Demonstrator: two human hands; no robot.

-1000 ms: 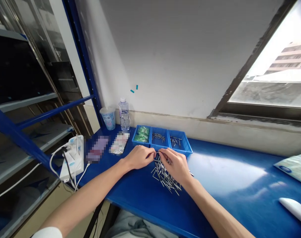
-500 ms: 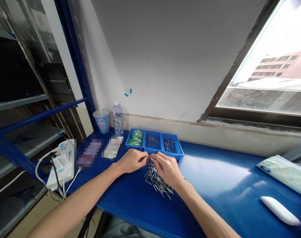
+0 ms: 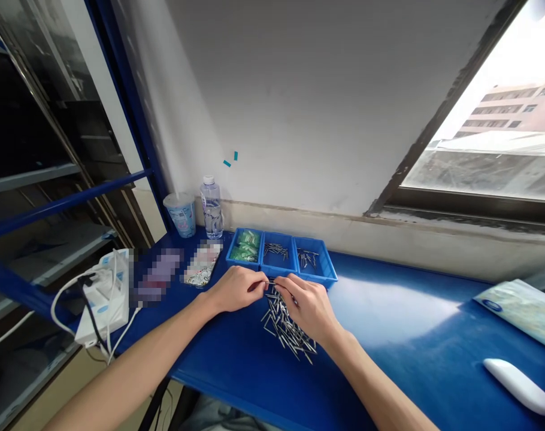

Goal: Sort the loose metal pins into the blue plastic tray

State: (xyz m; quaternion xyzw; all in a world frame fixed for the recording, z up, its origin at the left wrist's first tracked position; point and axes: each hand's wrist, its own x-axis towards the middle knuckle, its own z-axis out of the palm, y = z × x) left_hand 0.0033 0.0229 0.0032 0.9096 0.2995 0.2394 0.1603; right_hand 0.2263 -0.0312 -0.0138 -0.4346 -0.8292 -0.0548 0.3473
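Both hands meet over a loose pile of thin metal pins [image 3: 288, 332] on the blue table. My left hand [image 3: 239, 289] is closed in a pinch on one end of a small metal pin [image 3: 271, 282]. From the other side, the fingertips of my right hand [image 3: 306, 302] pinch the same pin. Its exact shape is too small to make out. Just behind the hands stand three joined blue bins: the left bin [image 3: 244, 263] has green packets in it, while the middle bin [image 3: 279, 267] and right bin [image 3: 321, 277] hold some metal pins.
At the back left are a lidded cup [image 3: 181, 215] and a water bottle [image 3: 212, 209]. A power strip [image 3: 104, 299] with cables lies at the left edge, near two blurred flat items. On the right are a soft packet [image 3: 521, 311] and a white rounded object [image 3: 519, 386].
The fingertips have drawn slightly apart, so more of the pin shows between them. The camera view has shifted a little; the pile looks the same.
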